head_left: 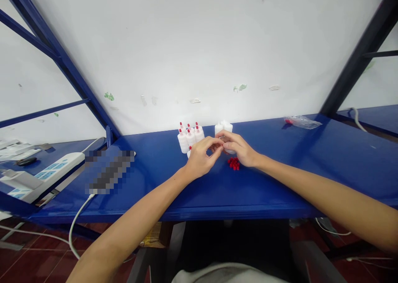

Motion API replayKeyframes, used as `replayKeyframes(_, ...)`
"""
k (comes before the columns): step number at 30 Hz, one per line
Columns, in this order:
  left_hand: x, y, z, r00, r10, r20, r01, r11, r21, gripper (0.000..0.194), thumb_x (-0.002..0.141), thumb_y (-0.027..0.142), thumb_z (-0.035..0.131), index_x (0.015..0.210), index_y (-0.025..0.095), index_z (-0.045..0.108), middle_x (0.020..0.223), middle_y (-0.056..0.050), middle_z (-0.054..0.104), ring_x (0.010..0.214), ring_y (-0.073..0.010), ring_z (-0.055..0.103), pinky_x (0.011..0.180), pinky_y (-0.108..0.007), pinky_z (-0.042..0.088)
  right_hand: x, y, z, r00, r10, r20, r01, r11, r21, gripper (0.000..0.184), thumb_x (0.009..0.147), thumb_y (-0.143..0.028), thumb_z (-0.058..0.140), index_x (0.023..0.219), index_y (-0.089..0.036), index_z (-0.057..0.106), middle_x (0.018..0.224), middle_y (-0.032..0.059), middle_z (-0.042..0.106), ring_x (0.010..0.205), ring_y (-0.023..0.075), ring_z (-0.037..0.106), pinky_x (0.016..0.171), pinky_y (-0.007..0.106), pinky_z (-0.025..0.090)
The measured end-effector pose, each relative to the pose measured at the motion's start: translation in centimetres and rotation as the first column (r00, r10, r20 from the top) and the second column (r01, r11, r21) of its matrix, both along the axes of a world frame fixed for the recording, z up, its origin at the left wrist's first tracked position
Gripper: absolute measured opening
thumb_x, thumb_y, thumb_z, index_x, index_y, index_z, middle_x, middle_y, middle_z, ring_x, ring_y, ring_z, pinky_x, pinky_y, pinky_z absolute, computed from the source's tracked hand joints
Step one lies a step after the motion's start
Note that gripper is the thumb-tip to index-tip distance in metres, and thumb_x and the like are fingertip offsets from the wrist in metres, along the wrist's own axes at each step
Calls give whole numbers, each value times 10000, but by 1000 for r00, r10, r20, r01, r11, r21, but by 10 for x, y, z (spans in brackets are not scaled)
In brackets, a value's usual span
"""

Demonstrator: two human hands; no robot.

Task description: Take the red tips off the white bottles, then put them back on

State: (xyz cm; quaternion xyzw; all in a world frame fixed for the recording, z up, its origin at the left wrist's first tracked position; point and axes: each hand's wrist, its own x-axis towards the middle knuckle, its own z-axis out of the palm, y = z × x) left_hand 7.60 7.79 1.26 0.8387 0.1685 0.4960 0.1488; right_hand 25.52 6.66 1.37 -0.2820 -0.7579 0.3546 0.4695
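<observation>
My left hand (203, 155) and my right hand (241, 148) meet fingertip to fingertip above the blue table. Both are closed in a pinch. A trace of red shows between the fingertips, apparently a small red cap; whatever else they hold is hidden. Left of my hands stand several white bottles (190, 137) with pointed nozzles and red tips. One more is partly covered by my left hand. Behind my right hand are white bottles without red tips (228, 127), partly hidden by its fingers. A small pile of red caps (234, 163) lies just below my right hand.
The blue table (199, 196) runs along a white wall. At the back right lies a clear plastic bag (303, 122) with something red in it. A blurred dark device (113, 171) with a white cable lies at the left, near a white power strip (59, 169).
</observation>
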Motion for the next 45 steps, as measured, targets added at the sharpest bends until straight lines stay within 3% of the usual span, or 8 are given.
replayKeyframes(9,0,3,-4,998,-59,22,60,997,-49,85,920,192,579,986,153,619,871,-57,691,767,-135,671,715,-260,561,-3,0,1,999,-8,-51,8,1000,8,167,847,-316,516,931,-176,549,677,-28,501,585,128,456,574,277,368)
replayKeyframes(20,0,6,-8,998,-56,-34,58,997,43,99,920,165,558,1002,151,612,866,-44,674,741,-113,636,678,-232,538,0,-2,3,996,-16,89,7,994,105,182,852,-285,492,970,-167,566,835,21,597,764,174,530,719,313,402)
replayKeyframes(29,-2,8,-9,996,-56,-71,61,996,62,142,930,156,543,1046,147,624,884,-55,672,753,-119,626,686,-243,524,-1,-2,1,988,-114,105,100,987,129,175,822,-274,539,951,-163,582,749,0,637,648,150,534,647,284,396)
replayKeyframes(40,-3,9,-7,988,-97,-117,114,982,148,171,949,174,533,1087,159,632,865,-51,639,733,-121,581,686,-259,493,-6,-13,7,990,-111,91,98,986,134,183,784,-195,468,958,-178,523,589,-56,579,464,101,423,491,239,351)
replayKeyframes(45,-2,7,-8,988,-111,-109,124,984,126,160,945,170,532,1072,158,629,861,-45,633,718,-114,568,674,-248,486,-6,-13,7,989,-110,94,96,985,143,152,810,-209,470,955,-179,505,584,-59,555,481,105,434,505,242,353)
